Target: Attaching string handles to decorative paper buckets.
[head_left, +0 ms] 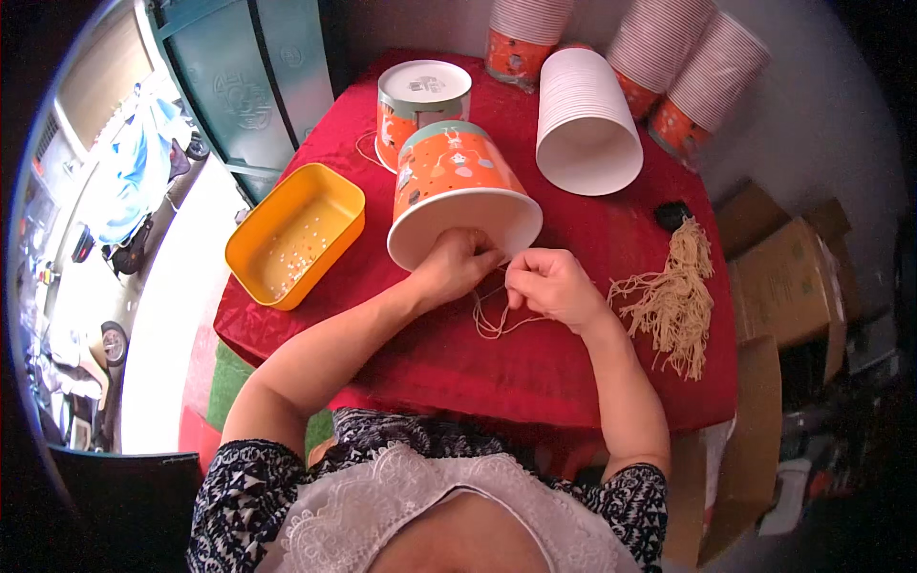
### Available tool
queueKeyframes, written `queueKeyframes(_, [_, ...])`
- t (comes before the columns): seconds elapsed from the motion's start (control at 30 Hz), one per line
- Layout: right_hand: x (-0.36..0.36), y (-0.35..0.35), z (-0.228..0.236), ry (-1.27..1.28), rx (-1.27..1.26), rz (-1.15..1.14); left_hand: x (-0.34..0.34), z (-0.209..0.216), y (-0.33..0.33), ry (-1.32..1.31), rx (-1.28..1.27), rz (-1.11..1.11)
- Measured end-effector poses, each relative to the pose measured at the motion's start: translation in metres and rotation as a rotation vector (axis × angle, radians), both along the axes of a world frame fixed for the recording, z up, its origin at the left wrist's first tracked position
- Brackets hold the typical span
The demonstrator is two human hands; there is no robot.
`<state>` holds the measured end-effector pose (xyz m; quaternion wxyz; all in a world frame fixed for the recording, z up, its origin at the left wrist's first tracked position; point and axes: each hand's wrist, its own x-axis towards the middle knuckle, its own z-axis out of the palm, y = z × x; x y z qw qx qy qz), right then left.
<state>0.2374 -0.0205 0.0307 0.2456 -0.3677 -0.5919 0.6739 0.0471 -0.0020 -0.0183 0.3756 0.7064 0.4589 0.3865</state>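
An orange paper bucket [457, 170] with a white rim lies tilted on the red-covered table, its mouth facing me. My left hand [458, 260] reaches into that mouth, fingers curled together; their tips, and whatever they hold, are hidden. Just outside the rim, my right hand [554, 288] pinches a thin beige string [490, 331], which loops down below both hands. Behind the tilted bucket, a similar one [423, 84] stands upside down, with string showing at its left side.
A yellow tray [330, 186] holding small pale bits sits left. A bundle of beige strings [683, 286] lies right, below a small black object [673, 216]. Nested white buckets [587, 115] lie behind, near wrapped stacks [659, 43]. Cardboard boxes [783, 282] stand beyond the table's right edge.
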Motion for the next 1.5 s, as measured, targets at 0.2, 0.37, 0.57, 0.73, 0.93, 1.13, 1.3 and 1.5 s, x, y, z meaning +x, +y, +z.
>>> queueKeyframes(0.2, [-0.012,-0.040,-0.011,-0.702,1.191,-0.019,-0.001,0.000,0.003,0.081,0.011,-0.051])
queueKeyframes(0.37, [0.007,-0.051,-0.022,-0.728,1.327,0.074,0.002,0.002,0.000,-0.016,0.015,0.006])
queueKeyframes(0.57, [0.053,-0.059,-0.001,-0.767,1.236,-0.010,-0.002,-0.007,0.001,-0.056,0.060,-0.004])
queueKeyframes(0.73, [0.051,-0.061,0.001,-0.691,1.200,-0.116,-0.001,-0.002,0.002,-0.008,0.008,-0.006])
queueKeyframes(0.93, [0.032,-0.056,-0.021,-0.844,1.203,-0.061,0.003,0.000,-0.001,-0.045,0.056,-0.012])
queueKeyframes(1.13, [0.057,-0.059,-0.017,-0.803,1.204,-0.092,0.002,0.003,-0.002,-0.058,0.051,-0.029])
queueKeyframes(1.3, [0.107,-0.065,0.017,-0.927,1.105,-0.378,-0.001,-0.001,-0.002,-0.018,-0.017,0.001])
queueKeyframes(1.5, [0.159,-0.062,0.020,-1.164,1.129,-0.647,0.001,0.001,-0.002,-0.034,0.007,-0.003])
